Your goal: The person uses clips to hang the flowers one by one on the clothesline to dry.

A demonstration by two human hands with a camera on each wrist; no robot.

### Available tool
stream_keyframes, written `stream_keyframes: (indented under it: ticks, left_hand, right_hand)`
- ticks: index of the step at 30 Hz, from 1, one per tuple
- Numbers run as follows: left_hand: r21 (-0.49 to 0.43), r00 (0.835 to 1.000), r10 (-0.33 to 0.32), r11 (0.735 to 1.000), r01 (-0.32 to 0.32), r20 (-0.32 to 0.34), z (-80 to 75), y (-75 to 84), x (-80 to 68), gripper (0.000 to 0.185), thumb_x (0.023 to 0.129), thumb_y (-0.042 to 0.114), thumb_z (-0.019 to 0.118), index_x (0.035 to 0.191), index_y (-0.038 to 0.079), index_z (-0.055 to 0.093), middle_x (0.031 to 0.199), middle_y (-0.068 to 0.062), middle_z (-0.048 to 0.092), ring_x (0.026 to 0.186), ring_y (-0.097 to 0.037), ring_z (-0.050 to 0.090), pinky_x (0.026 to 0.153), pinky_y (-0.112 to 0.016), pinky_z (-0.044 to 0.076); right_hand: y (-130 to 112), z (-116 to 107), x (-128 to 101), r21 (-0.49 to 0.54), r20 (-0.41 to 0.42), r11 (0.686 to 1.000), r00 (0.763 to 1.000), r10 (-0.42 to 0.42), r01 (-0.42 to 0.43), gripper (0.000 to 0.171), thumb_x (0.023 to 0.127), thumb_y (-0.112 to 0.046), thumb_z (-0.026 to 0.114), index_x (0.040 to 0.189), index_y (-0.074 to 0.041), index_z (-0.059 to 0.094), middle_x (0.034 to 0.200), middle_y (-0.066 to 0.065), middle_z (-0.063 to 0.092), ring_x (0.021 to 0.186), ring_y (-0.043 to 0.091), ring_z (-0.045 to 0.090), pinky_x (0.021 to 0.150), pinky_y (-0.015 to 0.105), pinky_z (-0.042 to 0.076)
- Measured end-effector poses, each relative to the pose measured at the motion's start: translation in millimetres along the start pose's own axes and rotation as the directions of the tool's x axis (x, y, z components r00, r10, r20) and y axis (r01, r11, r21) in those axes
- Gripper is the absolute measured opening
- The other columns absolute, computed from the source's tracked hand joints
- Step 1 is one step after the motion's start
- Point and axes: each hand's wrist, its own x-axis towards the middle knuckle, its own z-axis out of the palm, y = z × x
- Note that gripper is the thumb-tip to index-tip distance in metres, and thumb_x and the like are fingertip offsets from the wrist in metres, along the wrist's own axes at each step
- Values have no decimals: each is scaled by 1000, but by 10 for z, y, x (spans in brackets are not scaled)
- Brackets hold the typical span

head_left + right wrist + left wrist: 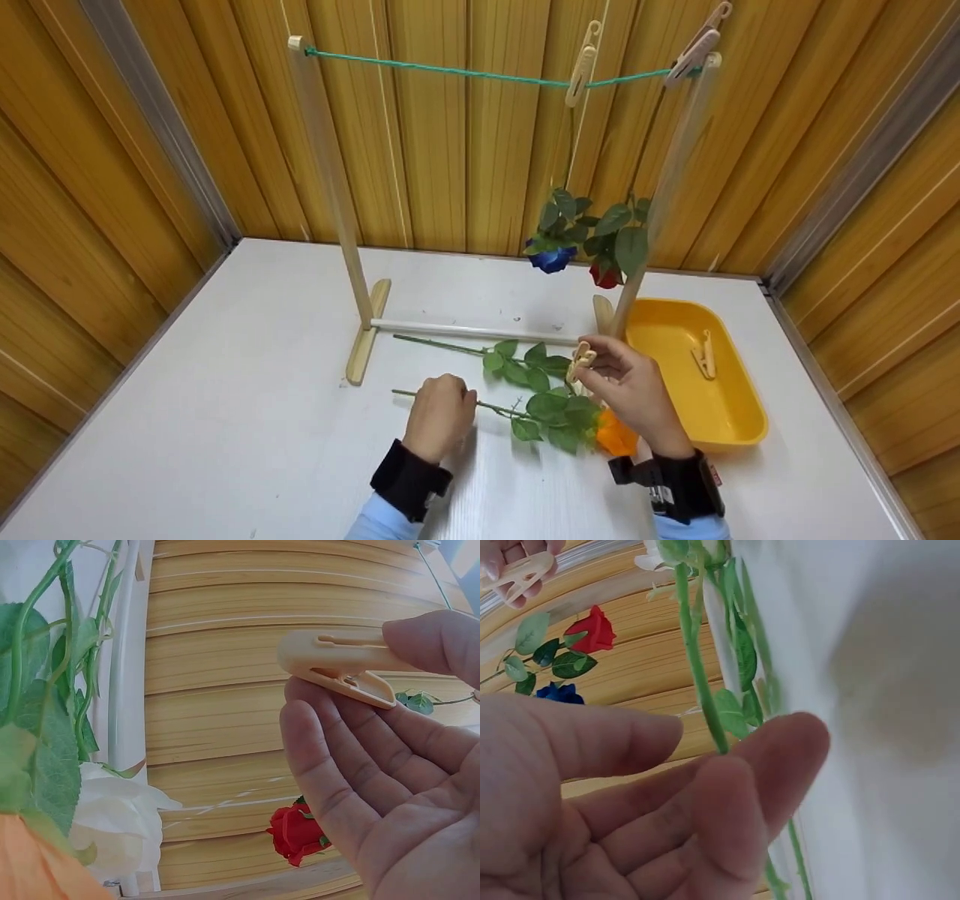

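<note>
My left hand (441, 412) curls over the stem of an orange rose (616, 433) lying on the white table; in the left wrist view the stem (699, 675) passes among the fingers, with the thumb apart from it. Above the flower end, my right hand (634, 386) pinches a pale clothespin (580, 361) between thumb and fingers. In the right wrist view this clothespin (337, 664) has nothing in its jaws. Farther back lies a white rose (116, 821), its bloom mostly hidden behind the right hand in the head view.
A green cord (450, 70) spans a wooden frame (330, 165). From it, clothespins (581, 75) hold a blue rose (553, 256) and a red rose (604, 274) upside down. At right, a yellow tray (731, 405) contains another clothespin (706, 356).
</note>
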Motion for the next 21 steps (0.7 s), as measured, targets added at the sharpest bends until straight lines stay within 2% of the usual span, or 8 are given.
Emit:
stream_keyframes:
  ticks: [4,8,11,14,17,21]
  left_hand:
    - [-33,992,88,995,-91,-87,-49,44,23,35,88,-3,67,56,10,57,53,4,51,50,-7,42,47,-25,38]
    - [-50,965,191,978,-203,-180,-94,94,45,22,87,-7,65,69,5,69,57,4,57,52,-2,43,48,-21,40]
    - [-82,945,227,964,-252,-234,-118,124,59,14,89,-6,67,80,2,74,60,3,62,52,-1,46,49,-20,41]
    - [-121,925,248,949,-292,-287,-145,153,64,9,90,-6,69,90,1,75,68,0,70,54,-3,56,52,-19,46]
    - [-159,906,267,930,-331,-328,-180,184,76,9,91,-6,71,96,0,74,75,-3,74,60,-7,64,54,-20,50]
    - [-190,878,311,898,-397,-364,-236,242,123,9,91,-5,73,99,1,73,80,-5,75,66,-10,67,58,-23,54]
  right_hand:
    - [8,-11,4,-9,-6,1000,1000,-10,10,35,87,7,78,120,4,70,98,13,74,87,11,70,79,18,57]
    - [13,-20,3,-15,-16,1000,1000,-11,11,36,86,6,79,121,3,71,99,11,74,89,9,70,80,18,56]
    - [4,-22,-2,-14,-19,1000,1000,-17,16,36,86,6,79,121,3,70,99,11,74,89,9,70,80,18,56]
    - [-9,-22,-10,-10,-19,1000,999,-28,28,36,86,7,78,121,4,70,99,12,74,89,10,70,80,18,56]
    - [-19,-22,-16,-4,-21,999,999,-35,35,36,86,7,78,121,5,70,100,13,74,89,9,70,80,18,56]
    - [-19,-29,-20,3,-28,999,998,-50,50,36,86,8,78,120,6,69,100,13,74,88,8,70,79,18,57]
